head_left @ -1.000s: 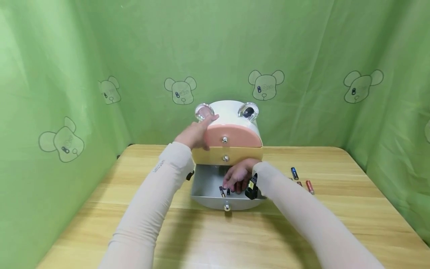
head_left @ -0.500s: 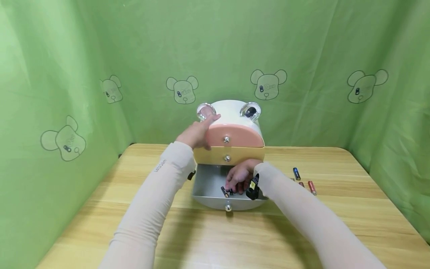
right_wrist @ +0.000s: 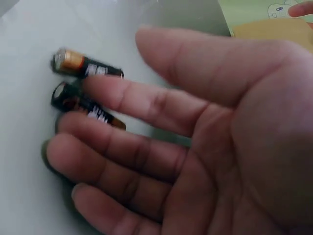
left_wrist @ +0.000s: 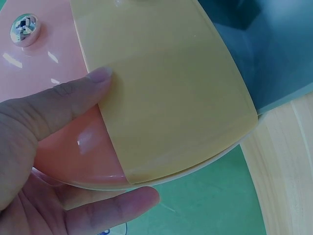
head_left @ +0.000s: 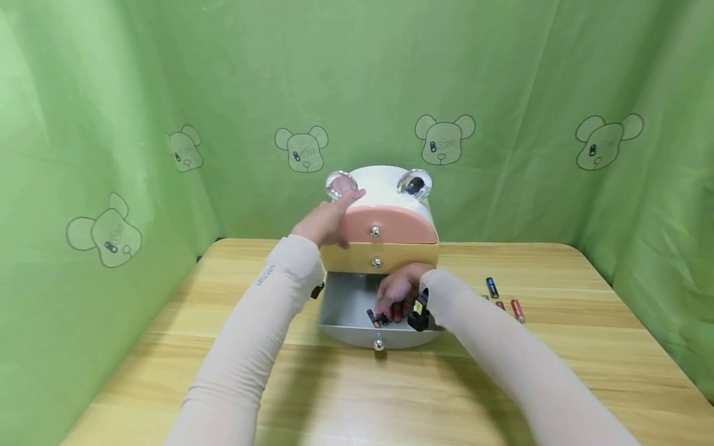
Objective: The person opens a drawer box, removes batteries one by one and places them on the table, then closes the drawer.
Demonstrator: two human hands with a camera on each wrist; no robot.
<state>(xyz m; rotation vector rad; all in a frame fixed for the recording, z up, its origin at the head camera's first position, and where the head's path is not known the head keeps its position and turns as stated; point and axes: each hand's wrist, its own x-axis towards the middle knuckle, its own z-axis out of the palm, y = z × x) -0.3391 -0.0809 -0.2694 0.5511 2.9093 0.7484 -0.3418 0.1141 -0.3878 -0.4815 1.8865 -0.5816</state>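
A small cabinet with a pink drawer [head_left: 390,222], a yellow drawer [left_wrist: 176,98] and a pulled-out grey drawer [head_left: 343,303] stands on the table. My left hand [head_left: 326,223] rests against its upper left side, fingers straight, one digit on the seam between the pink and yellow fronts. Inside the grey drawer is my right hand [head_left: 398,291]. Two small black-and-copper batteries lie side by side there. In the right wrist view, fingertips touch the first battery [right_wrist: 90,64] and the second battery [right_wrist: 83,100]; the thumb stays apart from them.
To the right of the cabinet lie a blue battery [head_left: 492,287], a red battery [head_left: 517,311] and a darker battery [head_left: 500,305], partly beside my sleeve. Green curtains [head_left: 357,80] surround the wooden table [head_left: 268,384]. Two clear ear shapes [head_left: 415,184] top the cabinet.
In the drawer, the batteries have shifted slightly under my right fingertips, and one has turned to a steeper slant. My left hand has stayed on the cabinet.
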